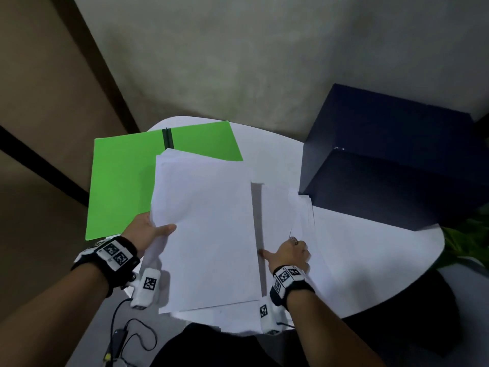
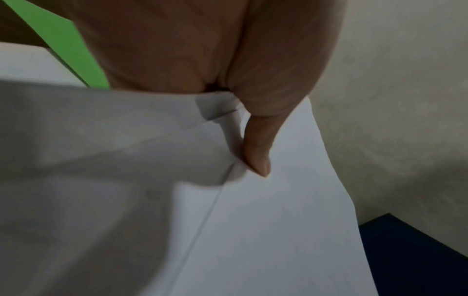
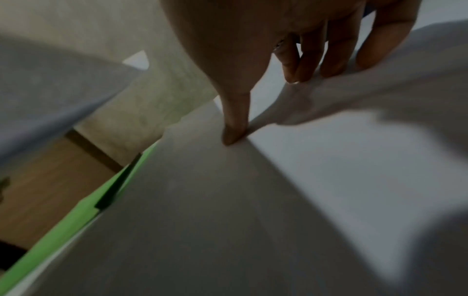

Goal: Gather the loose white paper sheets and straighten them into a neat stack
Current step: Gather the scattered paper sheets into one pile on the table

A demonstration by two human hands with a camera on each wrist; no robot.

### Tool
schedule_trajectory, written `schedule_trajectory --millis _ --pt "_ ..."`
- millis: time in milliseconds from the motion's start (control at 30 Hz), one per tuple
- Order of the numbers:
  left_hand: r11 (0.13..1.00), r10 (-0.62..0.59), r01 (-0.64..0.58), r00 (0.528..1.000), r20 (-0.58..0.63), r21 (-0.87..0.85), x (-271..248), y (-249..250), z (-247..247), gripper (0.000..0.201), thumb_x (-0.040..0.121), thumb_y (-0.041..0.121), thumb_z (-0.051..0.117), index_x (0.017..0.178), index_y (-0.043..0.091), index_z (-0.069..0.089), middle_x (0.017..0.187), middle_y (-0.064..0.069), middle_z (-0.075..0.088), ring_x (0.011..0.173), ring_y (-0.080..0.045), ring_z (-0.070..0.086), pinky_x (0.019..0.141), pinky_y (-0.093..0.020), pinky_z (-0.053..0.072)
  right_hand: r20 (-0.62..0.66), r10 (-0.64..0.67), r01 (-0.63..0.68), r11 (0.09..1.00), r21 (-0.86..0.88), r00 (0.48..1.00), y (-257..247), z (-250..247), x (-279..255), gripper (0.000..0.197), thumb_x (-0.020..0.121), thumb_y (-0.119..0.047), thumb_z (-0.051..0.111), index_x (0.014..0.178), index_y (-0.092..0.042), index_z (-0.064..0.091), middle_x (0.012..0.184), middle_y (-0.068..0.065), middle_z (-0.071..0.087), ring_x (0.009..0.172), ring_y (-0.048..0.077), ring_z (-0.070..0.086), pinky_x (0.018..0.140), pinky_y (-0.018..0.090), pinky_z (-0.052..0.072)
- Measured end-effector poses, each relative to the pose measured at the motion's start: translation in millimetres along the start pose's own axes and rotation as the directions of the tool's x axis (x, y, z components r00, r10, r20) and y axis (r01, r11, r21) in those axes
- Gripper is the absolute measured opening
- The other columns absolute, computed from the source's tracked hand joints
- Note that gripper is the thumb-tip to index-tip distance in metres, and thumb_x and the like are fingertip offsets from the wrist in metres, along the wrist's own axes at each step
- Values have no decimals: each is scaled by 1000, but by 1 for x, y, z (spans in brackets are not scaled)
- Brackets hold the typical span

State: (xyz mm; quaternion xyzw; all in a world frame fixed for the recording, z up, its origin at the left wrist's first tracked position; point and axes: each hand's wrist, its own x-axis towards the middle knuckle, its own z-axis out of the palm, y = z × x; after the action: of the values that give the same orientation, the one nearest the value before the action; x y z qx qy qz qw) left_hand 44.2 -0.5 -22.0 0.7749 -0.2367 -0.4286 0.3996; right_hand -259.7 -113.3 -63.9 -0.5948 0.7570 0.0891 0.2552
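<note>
A bunch of white paper sheets [image 1: 206, 221] is lifted over the round white table [image 1: 370, 260]. My left hand [image 1: 148, 229] grips its left edge, thumb [image 2: 258, 152] on top of the sheets [image 2: 266, 230] and fingers hidden beneath. More loose white sheets [image 1: 280, 207] lie fanned on the table to the right, partly under the held bunch. My right hand [image 1: 291, 252] rests on them. Its thumb [image 3: 234, 132] and fingertips [image 3: 329, 66] press down on the top sheet [image 3: 354, 160], which bulges up beside the fingers.
An open green folder [image 1: 119, 181] lies at the table's back left, partly under the held sheets. A large dark blue box [image 1: 383, 160] stands at the back right, touching the loose sheets' far corner. A cable [image 1: 119, 335] hangs at the near left edge.
</note>
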Motion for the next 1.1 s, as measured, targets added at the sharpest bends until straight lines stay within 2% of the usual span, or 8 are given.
schedule_trajectory --millis 167,233,300,367,533,700,933,1100 --pt "992 -6 7 1000 9 -123 -24 31 1 32 85 -8 64 64 10 48 29 9 47 26 2 46 33 -10 36 72 5 -17 987 158 997 -18 -6 -1 76 74 -32 83 130 0 42 126 15 60 115 33 61 92 36 51" --pt "989 -14 20 999 44 -145 -13 17 -10 5 85 -7 65 87 -5 61 53 5 67 42 -1 59 43 -14 46 103 -7 -13 981 193 995 -25 -10 -1 69 82 -19 77 135 0 37 128 17 59 116 33 60 92 34 50" --pt "986 -18 25 999 44 -164 -4 11 -16 30 83 -3 69 112 -7 62 89 -11 74 67 -15 68 59 -24 50 76 -36 20 981 192 996 -21 -15 6 64 86 -13 70 140 -4 36 129 16 59 117 33 60 93 34 50" --pt "987 -19 28 998 54 -156 -2 13 -19 36 81 0 73 115 -3 63 106 -19 71 81 -24 66 70 -29 50 -7 -52 52 986 158 999 -10 -20 14 59 88 -14 65 140 -10 38 128 15 61 116 34 60 95 39 52" --pt "989 -27 39 996 90 -144 4 8 -17 35 79 5 76 112 1 65 103 -16 73 87 -29 69 80 -37 54 -26 28 -29 999 -40 999 8 -15 21 98 68 -54 80 143 -16 30 142 10 37 129 36 38 94 54 47" --pt "984 -47 63 994 98 -167 2 7 -17 35 82 0 72 115 1 64 105 -15 72 87 -26 67 86 -37 52 38 54 -61 978 199 998 6 -18 34 117 64 -30 90 151 -19 13 142 18 44 124 36 52 96 47 50" --pt "998 -38 34 996 78 53 6 -2 -7 27 78 12 79 102 15 67 105 -7 72 101 -26 67 96 -39 48 -129 -116 148 950 275 985 7 -59 8 53 90 -23 68 137 -7 50 132 19 59 120 37 57 99 40 49" --pt "962 -82 73 996 21 264 -2 -8 12 17 86 18 73 92 10 59 97 -9 65 88 -22 56 80 -30 41 -530 -292 449 873 193 796 -4 -149 -28 24 92 -23 63 110 -8 66 100 20 71 95 38 64 80 37 49"
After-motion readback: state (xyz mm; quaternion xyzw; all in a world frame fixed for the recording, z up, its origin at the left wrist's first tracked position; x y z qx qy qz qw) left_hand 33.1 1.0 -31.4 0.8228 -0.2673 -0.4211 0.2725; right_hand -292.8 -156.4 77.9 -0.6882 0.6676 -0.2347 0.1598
